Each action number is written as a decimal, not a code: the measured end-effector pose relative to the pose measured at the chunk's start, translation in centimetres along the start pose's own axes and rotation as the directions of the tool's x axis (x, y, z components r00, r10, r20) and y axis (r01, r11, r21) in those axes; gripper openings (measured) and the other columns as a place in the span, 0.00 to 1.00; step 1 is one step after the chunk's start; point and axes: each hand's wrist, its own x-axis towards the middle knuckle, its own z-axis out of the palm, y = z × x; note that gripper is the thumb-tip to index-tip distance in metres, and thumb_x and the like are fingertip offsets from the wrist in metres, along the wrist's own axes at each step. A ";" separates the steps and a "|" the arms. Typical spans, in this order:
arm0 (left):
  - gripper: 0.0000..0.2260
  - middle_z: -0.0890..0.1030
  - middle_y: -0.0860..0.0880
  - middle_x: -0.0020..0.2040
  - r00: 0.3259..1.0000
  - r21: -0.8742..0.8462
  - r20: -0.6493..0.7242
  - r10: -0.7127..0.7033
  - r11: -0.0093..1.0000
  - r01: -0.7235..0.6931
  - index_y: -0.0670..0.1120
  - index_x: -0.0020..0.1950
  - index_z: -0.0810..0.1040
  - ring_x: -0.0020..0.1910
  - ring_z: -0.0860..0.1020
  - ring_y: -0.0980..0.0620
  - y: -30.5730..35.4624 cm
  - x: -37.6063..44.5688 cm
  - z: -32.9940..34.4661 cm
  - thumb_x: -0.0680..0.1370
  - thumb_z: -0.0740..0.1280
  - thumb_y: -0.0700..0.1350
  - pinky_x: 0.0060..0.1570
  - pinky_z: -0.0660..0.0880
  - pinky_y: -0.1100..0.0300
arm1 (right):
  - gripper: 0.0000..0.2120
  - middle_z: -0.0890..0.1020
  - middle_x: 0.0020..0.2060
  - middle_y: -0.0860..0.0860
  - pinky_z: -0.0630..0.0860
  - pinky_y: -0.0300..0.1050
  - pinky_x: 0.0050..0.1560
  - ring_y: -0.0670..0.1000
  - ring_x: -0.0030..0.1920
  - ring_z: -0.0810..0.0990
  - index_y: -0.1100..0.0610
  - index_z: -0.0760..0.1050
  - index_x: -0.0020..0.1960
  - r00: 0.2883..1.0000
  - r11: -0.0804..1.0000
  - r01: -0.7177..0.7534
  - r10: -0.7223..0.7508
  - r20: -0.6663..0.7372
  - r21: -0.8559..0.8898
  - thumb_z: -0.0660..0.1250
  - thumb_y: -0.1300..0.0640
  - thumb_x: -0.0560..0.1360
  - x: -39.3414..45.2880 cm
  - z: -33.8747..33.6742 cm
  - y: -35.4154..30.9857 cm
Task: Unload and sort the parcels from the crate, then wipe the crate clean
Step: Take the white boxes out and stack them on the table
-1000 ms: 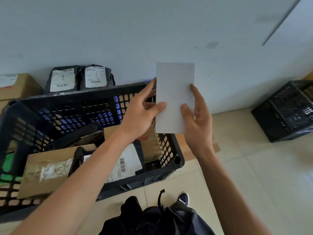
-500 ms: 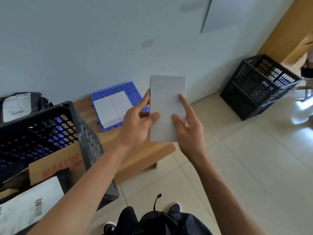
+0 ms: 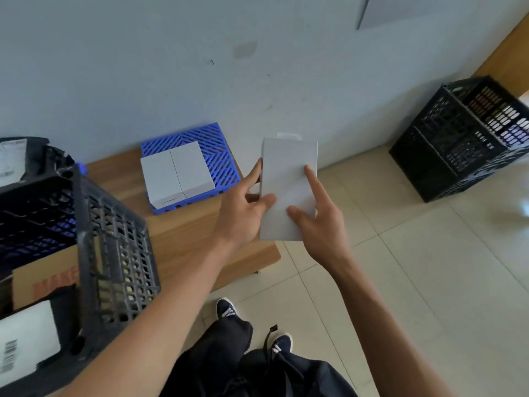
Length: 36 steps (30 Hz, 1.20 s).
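I hold a flat white box (image 3: 286,179) upright in front of me with both hands. My left hand (image 3: 243,210) grips its left edge, thumb on the front face. My right hand (image 3: 320,219) grips its lower right side, with thumb and forefinger on the front. The black crate (image 3: 114,253) stands at the left on a low wooden platform (image 3: 177,239). It holds a brown cardboard parcel (image 3: 43,279) and a white-labelled parcel (image 3: 25,348). Two white boxes (image 3: 177,173) lie side by side on a blue plastic mat (image 3: 217,150) just left of the held box.
A second black crate (image 3: 463,138) stands on the tiled floor at the right by the wall. Dark bagged parcels (image 3: 25,159) lean on the wall behind the left crate. My shoes (image 3: 226,309) and dark trousers are below.
The view has swung right, away from the crate toward the blue mat. The white box, held in both hands, has moved over the platform's right end near the mat.
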 end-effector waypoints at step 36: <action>0.26 0.57 0.47 0.83 0.869 0.586 -0.302 -0.391 0.642 0.493 0.57 0.80 0.65 0.82 0.49 0.44 -17.1 21.2 -11.4 0.82 0.65 0.56 0.77 0.49 0.32 | 0.37 0.75 0.72 0.44 0.72 0.57 0.72 0.48 0.71 0.74 0.26 0.64 0.72 0.830 0.950 -0.250 0.311 0.464 -0.189 0.62 0.64 0.75 29.4 18.4 9.1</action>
